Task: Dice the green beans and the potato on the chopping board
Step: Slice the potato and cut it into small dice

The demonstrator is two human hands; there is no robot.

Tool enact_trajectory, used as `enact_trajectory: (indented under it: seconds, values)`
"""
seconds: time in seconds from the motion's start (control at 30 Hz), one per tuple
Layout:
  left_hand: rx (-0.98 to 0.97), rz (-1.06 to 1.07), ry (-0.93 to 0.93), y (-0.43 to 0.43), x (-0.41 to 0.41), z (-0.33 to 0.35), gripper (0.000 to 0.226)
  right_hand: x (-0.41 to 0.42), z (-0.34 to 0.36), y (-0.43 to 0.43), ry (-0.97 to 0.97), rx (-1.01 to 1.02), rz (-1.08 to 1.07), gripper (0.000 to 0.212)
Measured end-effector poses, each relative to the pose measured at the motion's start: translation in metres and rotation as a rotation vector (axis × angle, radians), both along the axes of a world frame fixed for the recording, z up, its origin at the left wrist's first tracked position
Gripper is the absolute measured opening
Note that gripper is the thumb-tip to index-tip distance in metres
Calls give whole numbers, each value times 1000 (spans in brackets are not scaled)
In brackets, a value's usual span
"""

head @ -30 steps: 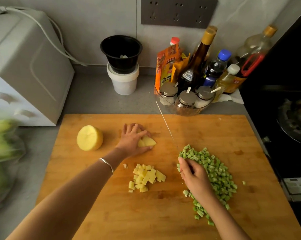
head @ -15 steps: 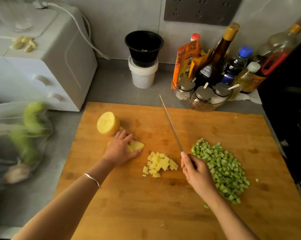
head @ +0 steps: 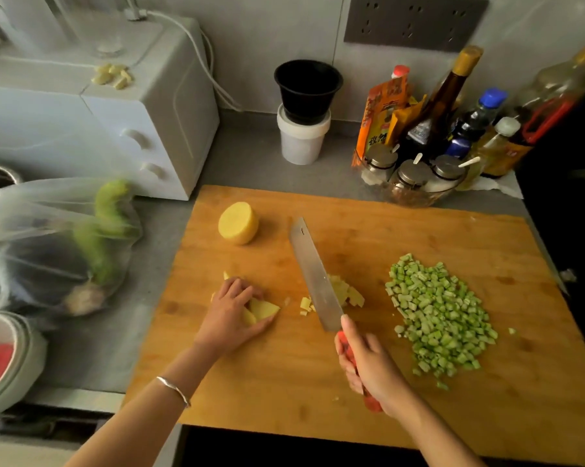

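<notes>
So the chopping board [head: 351, 406] sits on the counter [head: 250, 156], right up at the near edge. On the board: half potato [head: 237, 223] at the back left, potato slices [head: 263, 310] closer in under the left hand [head: 232, 318], diced potato [head: 348, 293] about mid-board, diced beans [head: 439, 318] heaped off to the right. The knife [head: 313, 278], held in the right hand [head: 371, 369], runs between the slices and the beans, blade across the diced potato. Off the board, a bag [head: 58, 244] lies to its left, two stacked cups [head: 304, 112] stand behind it, and bottles and jars [head: 435, 136] crowd the back right.
</notes>
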State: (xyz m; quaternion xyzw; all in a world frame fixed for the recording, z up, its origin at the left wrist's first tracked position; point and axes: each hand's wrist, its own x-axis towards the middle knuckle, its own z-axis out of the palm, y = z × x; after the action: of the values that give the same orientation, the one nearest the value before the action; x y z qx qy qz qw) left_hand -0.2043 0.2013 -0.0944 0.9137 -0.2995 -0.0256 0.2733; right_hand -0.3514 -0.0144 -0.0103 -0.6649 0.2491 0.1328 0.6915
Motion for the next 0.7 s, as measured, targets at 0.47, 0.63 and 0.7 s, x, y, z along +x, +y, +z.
enact_trajectory:
  seconds: [0.47, 0.63, 0.7]
  values:
    - [2, 92, -42, 24, -25, -6, 66, -10, -8, 18, 218, -112, 43, 51]
    - [3, 51, -18, 17, -20, -7, 62, -5, -7, 0, 209, -145, -67, 52]
    - [9, -19, -2, 8, -17, -8, 64, -1, -5, -4, 200, -154, -63, 53]
